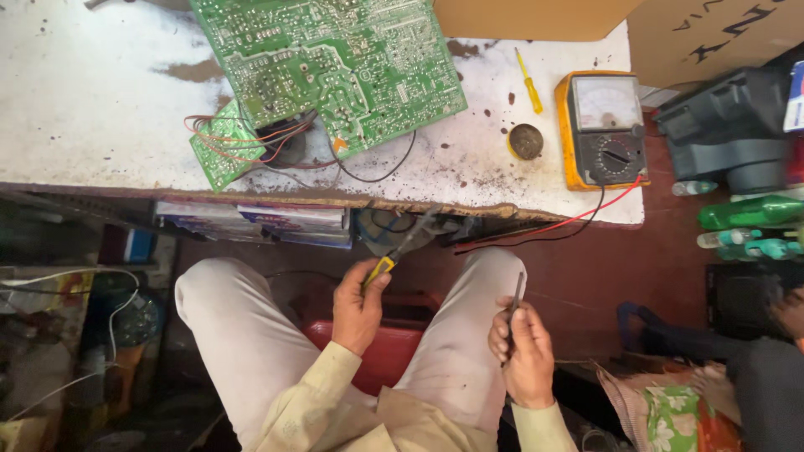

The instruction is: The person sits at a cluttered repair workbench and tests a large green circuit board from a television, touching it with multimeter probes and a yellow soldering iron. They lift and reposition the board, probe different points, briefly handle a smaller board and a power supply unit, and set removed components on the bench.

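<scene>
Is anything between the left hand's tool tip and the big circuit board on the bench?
Nothing solid visibly blocks it. The left hand holds the yellow-handled tool below the bench edge; the circuit board lies on top, with only loose wires at its near side.

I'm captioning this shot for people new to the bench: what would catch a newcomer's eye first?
Probably the large green circuit board lying at the back of the stained white table, with a smaller board wired to it. At the table's right end sits an orange analog meter. Below the table edge, the left hand holds a yellow-handled tool; the right hand holds a thin dark tool.
</scene>
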`<state>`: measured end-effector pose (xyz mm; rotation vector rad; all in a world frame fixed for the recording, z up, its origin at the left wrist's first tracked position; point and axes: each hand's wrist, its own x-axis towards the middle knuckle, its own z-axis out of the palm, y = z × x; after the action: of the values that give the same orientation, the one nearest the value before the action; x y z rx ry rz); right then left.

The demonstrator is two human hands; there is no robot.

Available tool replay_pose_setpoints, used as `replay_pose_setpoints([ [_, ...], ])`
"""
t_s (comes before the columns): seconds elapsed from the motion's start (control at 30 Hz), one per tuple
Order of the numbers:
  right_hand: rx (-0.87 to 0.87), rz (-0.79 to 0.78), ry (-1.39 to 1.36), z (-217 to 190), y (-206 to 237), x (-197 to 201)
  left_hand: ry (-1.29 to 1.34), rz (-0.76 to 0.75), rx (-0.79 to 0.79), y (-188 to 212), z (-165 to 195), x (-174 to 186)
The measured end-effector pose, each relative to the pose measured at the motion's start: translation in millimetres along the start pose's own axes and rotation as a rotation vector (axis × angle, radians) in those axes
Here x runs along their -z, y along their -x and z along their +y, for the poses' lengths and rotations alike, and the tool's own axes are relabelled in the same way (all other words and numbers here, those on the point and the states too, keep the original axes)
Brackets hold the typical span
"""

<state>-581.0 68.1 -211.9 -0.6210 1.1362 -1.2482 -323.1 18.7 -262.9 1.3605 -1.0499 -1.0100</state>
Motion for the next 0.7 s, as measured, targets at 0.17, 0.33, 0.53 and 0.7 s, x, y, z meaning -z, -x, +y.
replay_pose_setpoints([
  [0.17,0.019,-0.032,0.039,-20,-6,-30,-0.096,0.070,0.028,-2,3,6],
  [0.33,0.075,-0.082,0.044,-39,-14,-65,-0.089,0.086,-0.170,-2,12,9],
  [0.53,0.185,-0.084,0.276,-51,-33,-103,-0.212,0.058,-0.200,-4,13,9],
  [0.7,0.407,0.019,0.777,-57,-60,-130,-0.224,0.117,-0.210,-8,15,3],
])
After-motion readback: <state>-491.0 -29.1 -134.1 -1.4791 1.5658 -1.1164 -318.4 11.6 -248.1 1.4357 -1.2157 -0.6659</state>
